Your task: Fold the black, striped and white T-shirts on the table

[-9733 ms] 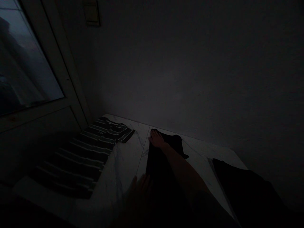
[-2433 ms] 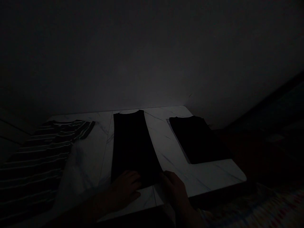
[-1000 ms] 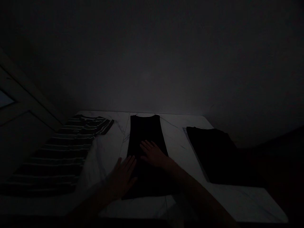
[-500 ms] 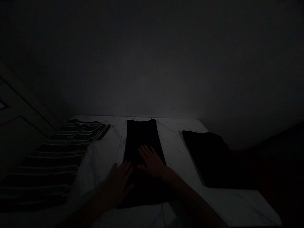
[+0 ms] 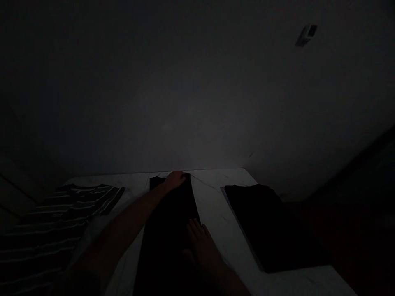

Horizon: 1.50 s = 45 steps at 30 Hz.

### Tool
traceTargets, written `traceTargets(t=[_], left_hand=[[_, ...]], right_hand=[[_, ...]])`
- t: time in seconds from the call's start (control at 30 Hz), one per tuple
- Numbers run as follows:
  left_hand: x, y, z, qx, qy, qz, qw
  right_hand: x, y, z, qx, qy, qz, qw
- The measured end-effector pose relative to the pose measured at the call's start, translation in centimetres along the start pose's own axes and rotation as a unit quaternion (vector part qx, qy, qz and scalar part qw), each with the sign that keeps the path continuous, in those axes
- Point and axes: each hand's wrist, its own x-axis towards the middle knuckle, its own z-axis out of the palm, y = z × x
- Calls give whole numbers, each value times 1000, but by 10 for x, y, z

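In the dim head view, a black folded garment lies lengthwise on the white marbled table, probably a shirt with its neckline at the far end. My left hand reaches across to that far end, its fingers closed on the neckline's right corner; the fingertips are hard to make out in the dark. Lower down, my right hand rests flat on the garment's right side, fingers stretched out.
A dark striped short-sleeved shirt is spread at the left of the table. On the right lies a black folded garment stack with a paler layer along its left edge. A wall rises behind, with a small fixture on it.
My left hand has moved from the garment's lower left side up to its far neckline. My right hand stays flat near the right edge. The view has tilted upward.
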Motion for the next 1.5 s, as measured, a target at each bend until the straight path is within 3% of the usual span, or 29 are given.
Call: traceTargets(t=[0.13,0.27,0.5,0.73,1.07,1.37,1.5], left_hand=[[55,2,19,17,-35,-52,998],[87,5,40,33,-60,-85,994],[118,4,51,57,-124,-108,985],[140,-5,54,23,-163,-63,984],[127,-17,60,-30,-88,-7,996],[91,-5,68,-12,39,34,999],[64,6,73,6,58,80,995]], right_hand=[[5,1,3,29,-47,-18,998],[5,6,22,36,-58,-40,997],[5,10,36,41,-46,-38,997],[5,8,35,63,-64,-20,996],[5,8,28,71,-59,-27,995],[3,4,15,78,-76,-24,994],[4,0,7,84,-68,-16,994]])
